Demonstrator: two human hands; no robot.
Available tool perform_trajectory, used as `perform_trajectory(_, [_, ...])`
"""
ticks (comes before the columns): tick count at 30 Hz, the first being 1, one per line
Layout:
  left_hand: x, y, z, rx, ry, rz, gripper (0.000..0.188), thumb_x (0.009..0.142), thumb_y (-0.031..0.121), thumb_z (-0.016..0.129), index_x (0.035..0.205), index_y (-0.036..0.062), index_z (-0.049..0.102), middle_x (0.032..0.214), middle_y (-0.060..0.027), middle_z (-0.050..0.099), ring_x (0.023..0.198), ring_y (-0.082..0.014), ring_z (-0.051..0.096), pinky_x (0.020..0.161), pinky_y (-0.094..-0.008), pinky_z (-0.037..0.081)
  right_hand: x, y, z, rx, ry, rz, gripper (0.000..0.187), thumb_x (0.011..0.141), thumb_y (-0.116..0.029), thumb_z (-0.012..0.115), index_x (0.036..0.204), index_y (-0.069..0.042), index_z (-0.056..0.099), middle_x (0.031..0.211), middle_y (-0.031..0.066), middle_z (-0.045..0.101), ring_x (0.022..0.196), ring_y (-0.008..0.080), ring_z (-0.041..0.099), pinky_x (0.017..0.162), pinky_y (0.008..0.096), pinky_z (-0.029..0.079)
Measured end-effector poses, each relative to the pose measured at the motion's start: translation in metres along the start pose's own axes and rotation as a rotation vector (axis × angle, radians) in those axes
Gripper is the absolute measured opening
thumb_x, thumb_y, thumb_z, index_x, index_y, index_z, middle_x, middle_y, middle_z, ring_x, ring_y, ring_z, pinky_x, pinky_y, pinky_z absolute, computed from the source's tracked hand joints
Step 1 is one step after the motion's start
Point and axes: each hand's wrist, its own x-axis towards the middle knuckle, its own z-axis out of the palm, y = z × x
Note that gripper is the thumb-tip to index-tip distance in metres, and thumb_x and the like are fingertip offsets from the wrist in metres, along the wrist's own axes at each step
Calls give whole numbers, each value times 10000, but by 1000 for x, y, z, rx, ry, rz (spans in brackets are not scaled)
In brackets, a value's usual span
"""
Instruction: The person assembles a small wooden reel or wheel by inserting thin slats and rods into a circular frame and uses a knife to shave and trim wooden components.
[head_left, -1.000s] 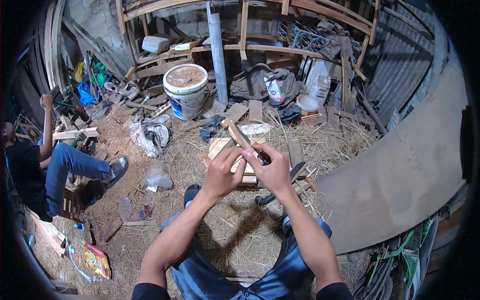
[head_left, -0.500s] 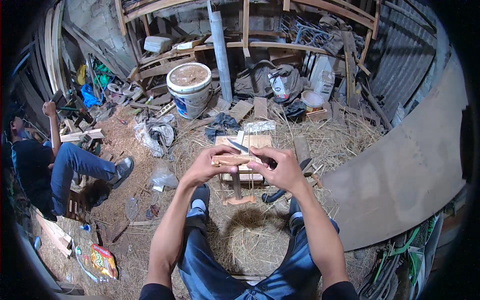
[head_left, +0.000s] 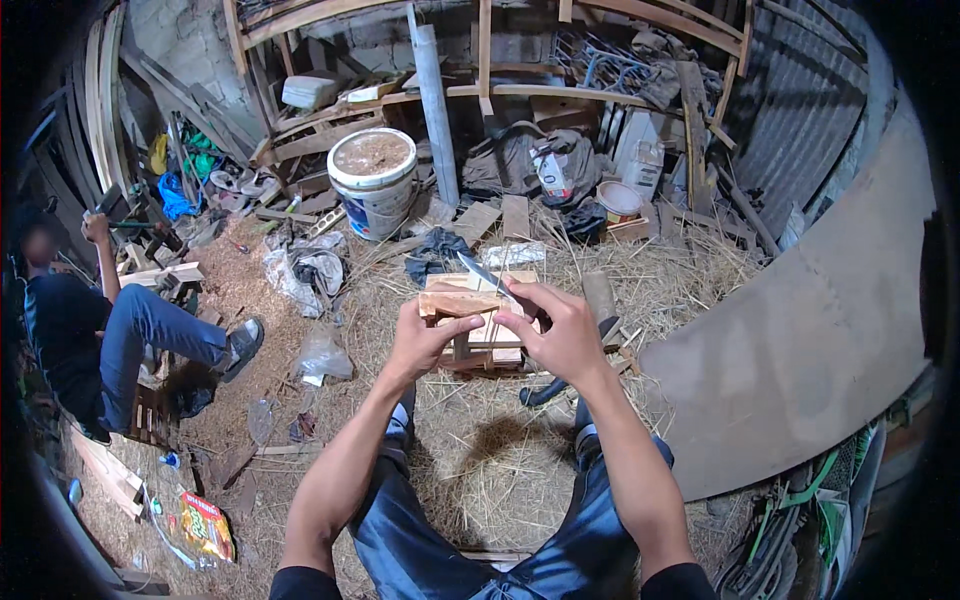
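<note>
My left hand (head_left: 418,340) is closed round one end of a light-coloured, carved wooden piece (head_left: 460,303), held level above a low wooden block. From the fingers of my right hand (head_left: 560,325), a knife (head_left: 484,273) sticks out, its pale blade slanting up and to the left behind the wood. The right thumb presses near the wood's right end, where thin strands hang down. A short dark stick (head_left: 461,346) shows under the wood; its lower part is hard to make out. Below the hands stands the wooden block (head_left: 518,276), stacked with boards. The knife's handle is hidden in my right hand.
Straw and shavings cover the ground. A curved dark tool (head_left: 543,393) lies right of the block. A white bucket (head_left: 372,185) stands at the back left, a large grey sheet (head_left: 790,340) at right. Another person (head_left: 75,320) sits at left, gripping a hammer-like tool.
The wooden piece has tipped, and its lower crosspiece no longer shows beneath my hands. The knife blade has swung upward and shows more of its length. The view has shifted slightly.
</note>
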Motion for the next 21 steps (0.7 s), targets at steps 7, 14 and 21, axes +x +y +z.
perform_trajectory(7, [1, -4, -3, 93, -27, 1, 275, 717, 72, 754, 948, -4, 626, 939, -55, 649, 853, -113, 601, 776, -267, 480, 0, -3, -9, -35, -90, 16, 339, 751, -260, 726, 991, -28, 668, 883, 124, 670, 686, 211, 619, 628, 304, 491])
perform_trajectory(14, [-3, 0, -2, 225, -41, 18, 251, 717, 89, 749, 923, -11, 645, 879, -60, 682, 801, -105, 622, 716, -268, 502, -1, 0, -12, -35, -161, 9, 330, 752, -337, 705, 954, -76, 689, 919, 130, 672, 806, 302, 648, 712, 361, 514])
perform_trajectory(21, [-5, 4, -1, 154, 22, -55, 251, 731, 122, 746, 915, -21, 651, 857, -60, 679, 763, -96, 612, 693, -265, 495, 1, -2, -7, -91, -147, -4, 287, 758, -274, 714, 921, -39, 699, 861, 131, 679, 747, 257, 653, 657, 330, 498])
